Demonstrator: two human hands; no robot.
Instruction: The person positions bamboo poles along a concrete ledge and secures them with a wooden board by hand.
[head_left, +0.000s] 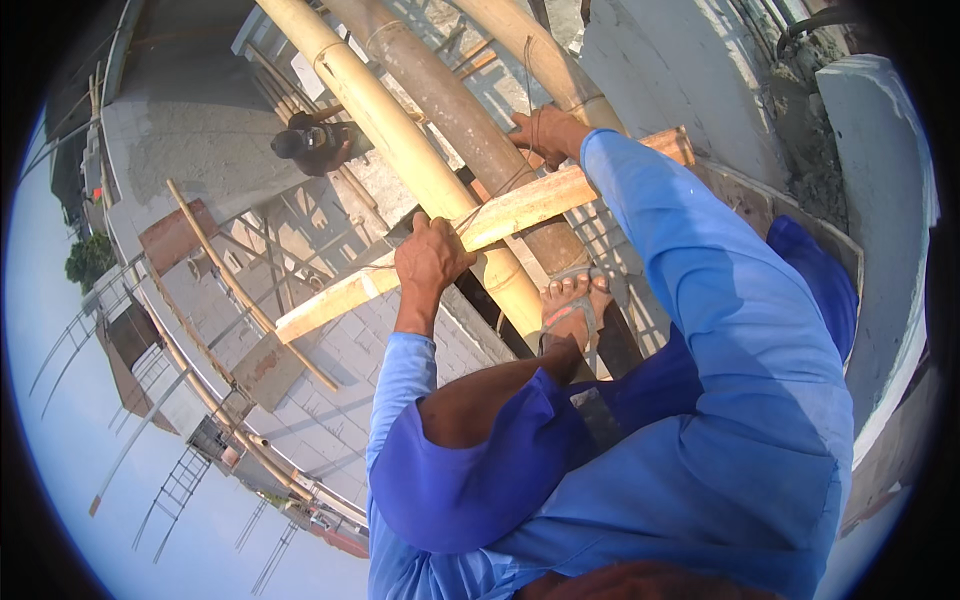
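Note:
A pale squared timber [530,208] lies across a yellow bamboo pole [400,125] and a browner bamboo pole [440,90]. My left hand [430,258] is closed over the timber where it crosses the yellow pole; thin wire loops round the timber beside my fingers. Beyond the timber, my right hand [550,135] is closed beside the brown pole, with a thin dark wire [528,75] rising from its fingers in a loop. My sandalled foot [570,310] rests by the poles, just on the near side of the timber.
Another person in a dark cap [315,145] is well below, at upper left. A third bamboo pole [550,60] runs beyond my right hand. A grey block wall [345,350] drops away at left, with bamboo scaffolding [225,265]. Grey concrete panels [680,90] stand at right.

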